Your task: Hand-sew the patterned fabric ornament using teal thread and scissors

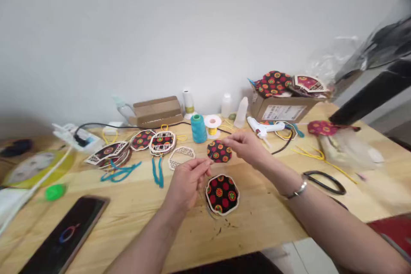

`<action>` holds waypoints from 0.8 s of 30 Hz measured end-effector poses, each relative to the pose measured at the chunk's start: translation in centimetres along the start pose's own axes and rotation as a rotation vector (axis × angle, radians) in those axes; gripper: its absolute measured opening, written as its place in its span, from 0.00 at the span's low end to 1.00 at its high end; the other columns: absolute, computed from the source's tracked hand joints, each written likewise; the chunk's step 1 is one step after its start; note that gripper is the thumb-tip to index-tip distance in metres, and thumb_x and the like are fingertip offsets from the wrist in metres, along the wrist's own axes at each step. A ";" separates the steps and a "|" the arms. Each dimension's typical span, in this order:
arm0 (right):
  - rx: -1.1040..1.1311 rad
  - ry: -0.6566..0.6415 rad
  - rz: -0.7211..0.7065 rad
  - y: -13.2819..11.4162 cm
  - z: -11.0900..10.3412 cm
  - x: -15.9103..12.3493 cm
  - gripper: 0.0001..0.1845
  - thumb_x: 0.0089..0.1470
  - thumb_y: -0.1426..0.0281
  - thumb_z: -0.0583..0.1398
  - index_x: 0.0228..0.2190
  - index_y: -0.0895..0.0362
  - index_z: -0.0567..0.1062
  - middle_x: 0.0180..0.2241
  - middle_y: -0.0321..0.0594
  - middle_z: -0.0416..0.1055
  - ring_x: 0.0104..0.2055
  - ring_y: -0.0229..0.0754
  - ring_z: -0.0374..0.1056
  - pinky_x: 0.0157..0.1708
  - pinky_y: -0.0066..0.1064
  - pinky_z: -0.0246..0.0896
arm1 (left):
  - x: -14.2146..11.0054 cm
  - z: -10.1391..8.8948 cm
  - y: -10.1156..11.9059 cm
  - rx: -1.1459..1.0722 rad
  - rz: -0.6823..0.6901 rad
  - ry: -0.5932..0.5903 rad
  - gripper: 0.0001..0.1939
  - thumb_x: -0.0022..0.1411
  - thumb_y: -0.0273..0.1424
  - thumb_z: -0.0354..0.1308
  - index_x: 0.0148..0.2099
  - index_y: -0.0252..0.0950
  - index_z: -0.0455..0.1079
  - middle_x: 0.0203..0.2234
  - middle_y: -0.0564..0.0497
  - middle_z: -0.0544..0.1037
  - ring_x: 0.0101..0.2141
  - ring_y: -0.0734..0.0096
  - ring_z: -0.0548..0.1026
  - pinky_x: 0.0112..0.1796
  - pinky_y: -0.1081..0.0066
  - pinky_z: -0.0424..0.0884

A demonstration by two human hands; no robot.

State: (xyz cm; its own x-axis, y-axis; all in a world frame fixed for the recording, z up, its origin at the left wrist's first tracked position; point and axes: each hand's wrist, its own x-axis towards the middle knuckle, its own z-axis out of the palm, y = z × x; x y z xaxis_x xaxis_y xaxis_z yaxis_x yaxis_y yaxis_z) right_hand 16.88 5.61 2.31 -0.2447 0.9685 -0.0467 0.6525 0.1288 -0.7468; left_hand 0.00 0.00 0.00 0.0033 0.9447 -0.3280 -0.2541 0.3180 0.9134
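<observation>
Both the left hand (pixel 188 180) and right hand (pixel 245 147) press thumb to fingertips, anything between too small to tell; near them, a scalloped, wood-rimmed, dotted fabric piece (pixel 222 195) lies on the grained wooden table (pixel 128 214).

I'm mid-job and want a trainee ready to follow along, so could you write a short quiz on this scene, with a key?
1. What colour is the thread cone just left of the spool of yellow thread?
A) red
B) teal
C) black
2. True or false: the framed patterned piece lies nearer the camera than the glue gun.
3. Fill in: the bracelet is on the wrist of the ____ hand.

Key: 1. B; 2. true; 3. right
</observation>
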 end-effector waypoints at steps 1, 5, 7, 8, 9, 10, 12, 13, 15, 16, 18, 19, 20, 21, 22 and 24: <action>-0.038 0.014 -0.043 -0.1 -1.0 -0.5 0.18 0.58 0.64 0.52 0.27 0.61 0.76 0.18 0.34 0.64 0.21 0.33 0.56 0.22 0.27 0.47 | 0.0 0.0 0.0 -0.002 0.003 0.002 0.11 0.43 0.34 0.67 0.25 0.29 0.75 0.16 0.55 0.70 0.13 0.89 0.55 0.14 0.83 0.46; -0.330 0.052 -0.098 0.6 -4.3 -3.7 0.16 0.57 0.66 0.52 0.26 0.58 0.76 0.26 0.38 0.72 0.29 0.39 0.65 0.29 0.29 0.52 | 0.0 0.0 0.1 -0.017 0.016 0.003 0.11 0.43 0.33 0.67 0.27 0.29 0.76 0.15 0.55 0.70 0.13 0.89 0.55 0.14 0.83 0.45; -0.543 0.057 -0.029 2.2 -5.6 -6.2 0.15 0.56 0.68 0.51 0.27 0.57 0.76 0.30 0.42 0.74 0.33 0.43 0.67 0.32 0.32 0.56 | 0.1 0.0 0.1 -0.031 0.022 0.001 0.11 0.43 0.33 0.67 0.27 0.29 0.76 0.15 0.55 0.70 0.13 0.89 0.55 0.14 0.83 0.45; -0.638 0.057 0.027 3.4 -6.0 -7.6 0.14 0.56 0.68 0.51 0.29 0.57 0.76 0.32 0.44 0.74 0.34 0.46 0.68 0.33 0.33 0.57 | 0.1 0.0 0.1 -0.038 0.023 0.000 0.11 0.42 0.33 0.67 0.27 0.29 0.76 0.15 0.55 0.70 0.13 0.89 0.54 0.14 0.82 0.45; -0.712 0.062 0.083 4.9 -6.4 -8.9 0.14 0.56 0.68 0.51 0.30 0.58 0.76 0.35 0.46 0.74 0.36 0.48 0.69 0.33 0.35 0.59 | 0.1 0.0 0.1 -0.045 0.023 0.000 0.12 0.42 0.33 0.67 0.27 0.29 0.76 0.15 0.55 0.70 0.13 0.89 0.54 0.14 0.82 0.45; -0.779 0.065 0.132 6.5 -6.7 -10.2 0.15 0.56 0.68 0.50 0.30 0.59 0.76 0.35 0.49 0.74 0.36 0.50 0.70 0.33 0.36 0.60 | 0.2 -0.1 0.1 -0.051 0.023 0.000 0.12 0.42 0.33 0.68 0.27 0.29 0.76 0.16 0.55 0.70 0.13 0.89 0.54 0.14 0.82 0.45; -0.858 0.088 0.164 9.6 -7.1 -12.3 0.14 0.53 0.70 0.51 0.29 0.60 0.75 0.34 0.52 0.74 0.36 0.51 0.70 0.37 0.38 0.62 | 0.2 -0.1 0.0 -0.061 0.023 0.005 0.12 0.42 0.33 0.68 0.28 0.29 0.76 0.16 0.55 0.70 0.13 0.89 0.54 0.14 0.82 0.45; -0.848 0.082 0.160 11.0 -7.1 -13.2 0.14 0.54 0.70 0.51 0.32 0.60 0.75 0.35 0.52 0.74 0.37 0.51 0.71 0.38 0.39 0.63 | 0.3 -0.1 -0.1 -0.064 0.024 0.010 0.12 0.42 0.34 0.68 0.28 0.29 0.76 0.16 0.55 0.69 0.13 0.89 0.54 0.15 0.82 0.45; -0.808 0.087 0.138 13.1 -7.0 -14.5 0.15 0.53 0.67 0.52 0.36 0.60 0.75 0.38 0.52 0.74 0.40 0.52 0.70 0.40 0.40 0.65 | 0.3 -0.2 -0.1 -0.067 0.023 0.016 0.13 0.42 0.33 0.68 0.29 0.29 0.76 0.16 0.55 0.69 0.13 0.89 0.54 0.15 0.82 0.45; -0.789 0.101 0.128 13.7 -6.9 -14.9 0.16 0.53 0.67 0.52 0.39 0.61 0.74 0.40 0.52 0.74 0.41 0.52 0.70 0.41 0.41 0.65 | 0.4 -0.2 -0.1 -0.068 0.022 0.018 0.13 0.42 0.33 0.68 0.29 0.29 0.76 0.16 0.55 0.69 0.13 0.89 0.54 0.15 0.82 0.45; -0.773 0.142 0.112 14.5 -6.7 -15.6 0.18 0.53 0.67 0.52 0.42 0.62 0.73 0.42 0.53 0.72 0.44 0.54 0.68 0.43 0.42 0.65 | 0.4 -0.2 -0.1 -0.069 0.019 0.020 0.13 0.41 0.33 0.68 0.29 0.29 0.76 0.16 0.55 0.69 0.13 0.89 0.54 0.15 0.82 0.45; -0.774 0.156 0.111 14.7 -6.6 -15.7 0.18 0.52 0.67 0.53 0.42 0.62 0.72 0.42 0.54 0.72 0.44 0.54 0.68 0.44 0.43 0.64 | 0.4 -0.2 0.0 -0.069 0.019 0.021 0.13 0.41 0.33 0.68 0.29 0.29 0.76 0.16 0.55 0.69 0.13 0.89 0.54 0.15 0.82 0.45; -0.779 0.165 0.114 14.8 -6.6 -15.9 0.18 0.52 0.68 0.53 0.42 0.62 0.72 0.41 0.55 0.71 0.43 0.55 0.68 0.43 0.44 0.64 | 0.4 -0.2 0.0 -0.071 0.020 0.024 0.13 0.41 0.33 0.68 0.29 0.29 0.76 0.16 0.55 0.69 0.13 0.89 0.54 0.15 0.82 0.45; -0.782 0.175 0.124 15.0 -6.6 -15.9 0.18 0.51 0.68 0.53 0.42 0.62 0.72 0.40 0.56 0.71 0.42 0.55 0.68 0.42 0.44 0.65 | 0.4 -0.2 0.0 -0.072 0.022 0.028 0.13 0.41 0.33 0.68 0.29 0.29 0.76 0.16 0.55 0.69 0.13 0.89 0.54 0.15 0.82 0.46; -0.782 0.183 0.136 15.0 -6.7 -16.0 0.17 0.51 0.68 0.53 0.42 0.61 0.72 0.39 0.56 0.71 0.42 0.56 0.68 0.41 0.45 0.65 | 0.4 -0.2 0.0 -0.074 0.024 0.031 0.13 0.41 0.33 0.68 0.29 0.29 0.76 0.16 0.55 0.69 0.13 0.89 0.54 0.15 0.82 0.46; -0.759 0.181 0.165 14.9 -7.0 -16.0 0.17 0.49 0.69 0.54 0.41 0.61 0.73 0.38 0.54 0.71 0.40 0.55 0.69 0.40 0.44 0.65 | 0.4 -0.2 0.0 -0.078 0.027 0.036 0.13 0.41 0.33 0.68 0.29 0.29 0.76 0.16 0.56 0.69 0.13 0.89 0.54 0.15 0.82 0.46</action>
State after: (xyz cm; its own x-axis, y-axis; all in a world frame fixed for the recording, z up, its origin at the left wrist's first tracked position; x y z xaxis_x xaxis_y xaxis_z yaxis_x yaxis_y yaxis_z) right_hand 35.55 -6.47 -3.44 -0.0246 0.9989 0.0401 0.9964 0.0278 -0.0804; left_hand -0.18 0.38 -0.19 -0.0392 0.9488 -0.3135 -0.3287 0.2841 0.9007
